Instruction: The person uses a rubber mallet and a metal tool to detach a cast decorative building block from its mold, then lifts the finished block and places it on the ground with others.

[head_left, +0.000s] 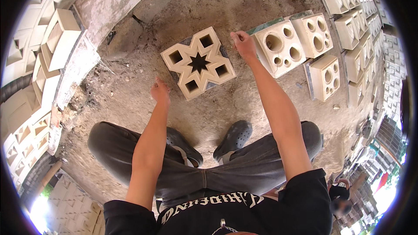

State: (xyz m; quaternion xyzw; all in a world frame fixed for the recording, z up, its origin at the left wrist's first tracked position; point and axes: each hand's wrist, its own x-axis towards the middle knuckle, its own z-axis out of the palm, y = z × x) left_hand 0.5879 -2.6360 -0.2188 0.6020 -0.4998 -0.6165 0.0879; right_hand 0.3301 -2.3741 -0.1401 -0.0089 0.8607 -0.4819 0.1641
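On the dirt ground before me lies a cream breeze block (200, 55), set at a slant, with a star-shaped hole in its middle and square holes toward its corners. Edges of a dark board (224, 51) show under it. My left hand (160, 91) is beside its lower left side, apart from it, with the fingers curled in. Off its upper right side is my right hand (244, 45), also closed and not touching the block. Whatever either hand may hold is hidden or too small to see. A round-holed block (281, 48) stands just right of my right hand.
Two more round-holed blocks (314, 35) (325, 77) sit on boards to the right. Rows of cream blocks (342, 0) line the far right, and stacked blocks (61, 39) the left. A large stone (125, 38) lies upper left. A person (340, 198) is at lower right.
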